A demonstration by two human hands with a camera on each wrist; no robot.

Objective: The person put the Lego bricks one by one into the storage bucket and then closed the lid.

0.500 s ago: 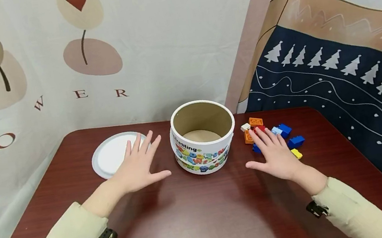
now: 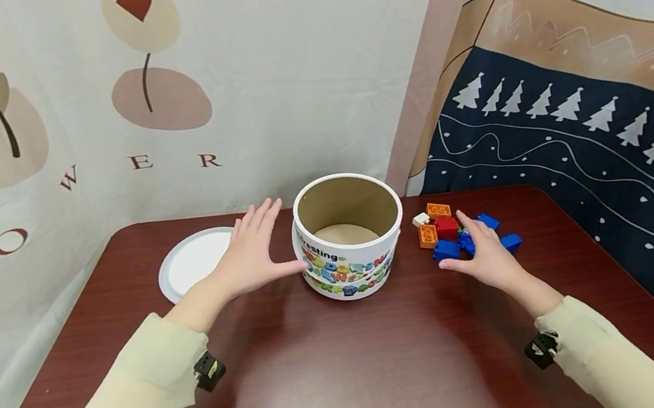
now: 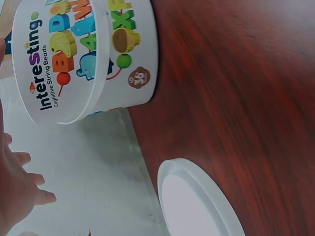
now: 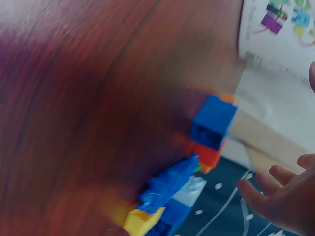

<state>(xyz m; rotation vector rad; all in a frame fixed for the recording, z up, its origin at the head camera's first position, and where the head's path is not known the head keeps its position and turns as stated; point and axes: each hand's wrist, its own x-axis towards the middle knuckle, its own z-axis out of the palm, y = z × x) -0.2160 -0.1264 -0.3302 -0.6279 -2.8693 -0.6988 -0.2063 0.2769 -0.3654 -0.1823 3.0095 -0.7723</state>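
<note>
A white round bucket (image 2: 352, 290), printed with colourful letters and the word "Interesting", stands lidless at the middle of the table; its visible inside holds nothing. My left hand (image 2: 249, 261) is beside it with fingers spread, the thumb overlapping the bucket's side; whether it touches cannot be told. Behind that hand lies a white round lid (image 2: 190, 261). Over the near right side of a group of toy bricks hovers my right hand (image 2: 489, 259), fingers extended and nothing held. Among the bricks are a red brick (image 2: 447, 227), an orange brick (image 2: 438, 209) and a yellow brick (image 4: 142, 222).
The dark red-brown wooden table (image 2: 353, 376) reaches back to a white printed curtain (image 2: 295, 75). On the right, a navy cloth with trees (image 2: 589, 172) hangs along the table's edge. Small black cameras sit on both sleeves.
My left hand has moved right and slightly up, from over the lid toward the bucket. My right hand has shifted slightly right and turned, uncovering more bricks. Bucket and lid stay put.
</note>
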